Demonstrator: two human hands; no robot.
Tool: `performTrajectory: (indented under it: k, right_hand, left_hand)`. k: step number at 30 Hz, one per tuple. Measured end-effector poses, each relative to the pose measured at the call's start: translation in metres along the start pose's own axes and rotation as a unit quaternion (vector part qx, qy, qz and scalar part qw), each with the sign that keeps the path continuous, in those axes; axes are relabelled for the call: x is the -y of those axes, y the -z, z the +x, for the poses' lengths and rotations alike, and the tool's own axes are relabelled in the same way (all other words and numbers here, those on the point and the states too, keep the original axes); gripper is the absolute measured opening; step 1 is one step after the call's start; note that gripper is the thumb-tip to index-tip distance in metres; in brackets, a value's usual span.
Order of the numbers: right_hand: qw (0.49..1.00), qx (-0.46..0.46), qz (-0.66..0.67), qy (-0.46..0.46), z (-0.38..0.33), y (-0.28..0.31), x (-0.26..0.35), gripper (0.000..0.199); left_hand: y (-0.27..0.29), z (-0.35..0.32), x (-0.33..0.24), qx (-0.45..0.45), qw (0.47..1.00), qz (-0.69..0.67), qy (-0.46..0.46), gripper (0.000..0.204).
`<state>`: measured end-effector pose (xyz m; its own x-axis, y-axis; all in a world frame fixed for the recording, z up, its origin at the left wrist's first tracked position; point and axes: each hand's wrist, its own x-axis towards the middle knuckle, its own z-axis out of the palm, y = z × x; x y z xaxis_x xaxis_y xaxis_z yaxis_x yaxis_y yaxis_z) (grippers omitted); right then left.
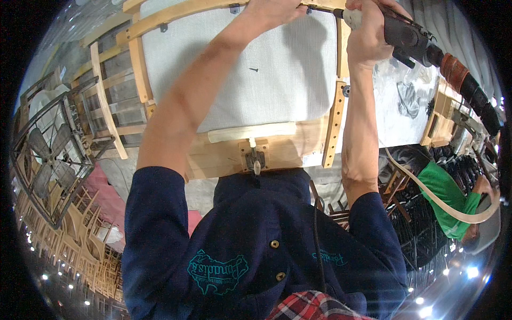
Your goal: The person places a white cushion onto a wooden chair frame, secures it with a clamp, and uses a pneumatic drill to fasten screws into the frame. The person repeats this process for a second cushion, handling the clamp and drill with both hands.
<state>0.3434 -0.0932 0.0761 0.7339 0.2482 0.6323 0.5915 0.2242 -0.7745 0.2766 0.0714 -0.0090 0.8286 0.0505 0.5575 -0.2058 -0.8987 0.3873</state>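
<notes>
A wooden frame (176,17) lies before me around a pale fabric-covered panel (245,88). My left hand (272,15) is at the far rail of the frame. Its fingertips are closed at the dark front end of the driver's bit; what they pinch is too small to make out. My right hand (369,37) grips a black power screwdriver (408,36), with its nose pointing left toward my left fingertips. Small dark brackets (164,27) sit along the frame's inner edge. A loose screw (254,69) lies on the fabric.
Near my waist a toggle clamp (256,157) stands on a wooden board (213,160), behind a pale padded strip (250,132). An orange-and-black hose (454,72) trails right from the tool. A fan (50,160) stands left. A person in green (448,197) is at right.
</notes>
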Motion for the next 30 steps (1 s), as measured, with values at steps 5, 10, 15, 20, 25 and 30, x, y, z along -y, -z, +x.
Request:
performTrajectory:
  k: [5, 10, 15, 20, 25, 30]
  right_hand:
    - [0.998, 0.042, -0.031, 0.021, -0.005, -0.006, -0.003, 0.025]
    - [0.997, 0.042, -0.055, -0.037, -0.002, -0.013, 0.018, 0.022]
    - [0.958, 0.097, -0.238, 0.126, 0.002, 0.012, 0.017, 0.025]
    - [0.988, 0.053, -0.076, 0.127, 0.002, 0.026, -0.004, 0.028]
    - [0.992, 0.038, -0.054, 0.105, 0.001, 0.023, -0.006, 0.027]
    - [0.959, 0.078, -0.192, 0.194, 0.002, 0.026, -0.01, 0.022]
  left_hand:
    - [-0.001, -0.001, 0.011, 0.016, 1.0, -0.01, -0.021, 0.045]
    - [-0.006, -0.004, 0.013, -0.013, 0.999, 0.01, -0.036, 0.045]
    - [-0.011, -0.005, 0.014, -0.031, 0.998, 0.019, -0.045, 0.044]
    - [-0.015, -0.005, 0.016, -0.032, 0.998, 0.029, -0.052, 0.044]
    - [-0.014, -0.006, 0.015, -0.018, 0.999, 0.02, -0.037, 0.044]
    - [-0.015, -0.006, 0.015, -0.029, 0.998, 0.022, -0.043, 0.044]
